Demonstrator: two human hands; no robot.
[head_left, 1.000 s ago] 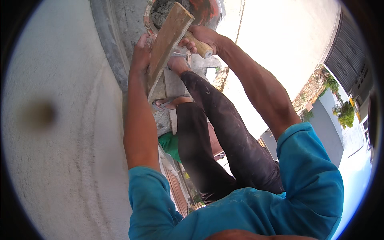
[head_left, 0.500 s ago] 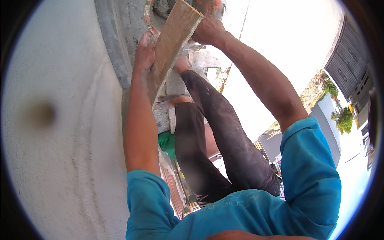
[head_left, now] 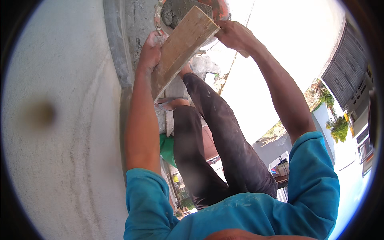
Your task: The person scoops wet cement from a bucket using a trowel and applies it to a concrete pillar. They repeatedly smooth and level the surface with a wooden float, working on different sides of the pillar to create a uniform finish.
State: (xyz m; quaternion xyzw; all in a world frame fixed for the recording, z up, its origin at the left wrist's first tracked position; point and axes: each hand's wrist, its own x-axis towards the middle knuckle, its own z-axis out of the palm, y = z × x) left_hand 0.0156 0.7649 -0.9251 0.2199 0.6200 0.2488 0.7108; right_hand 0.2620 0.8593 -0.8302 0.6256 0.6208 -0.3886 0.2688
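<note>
A wooden board (head_left: 184, 48) slants across the upper middle, its flat face toward me. My left hand (head_left: 151, 52) is closed on its left edge, with pale dust on the fingers. Beyond the board's upper end, my right hand (head_left: 236, 35) is closed round a trowel; the butt of its handle (head_left: 244, 53) shows below the fist. A grey trowel blade (head_left: 202, 7) seems to reach behind the board over the bucket. Wet grey mortar (head_left: 171, 16) lies in an orange bucket (head_left: 221, 9), largely hidden by the board.
A rough pale plastered wall (head_left: 60, 152) fills the left side, with a grey ledge (head_left: 117, 44) along it. Below the board are my legs in dark trousers (head_left: 216, 116) and a green item (head_left: 168, 149). A grey gate (head_left: 345, 64) stands far right.
The board and both hands have shifted right and slightly down in the picture, the right hand farthest. More of the mortar, the blade and the handle butt now shows.
</note>
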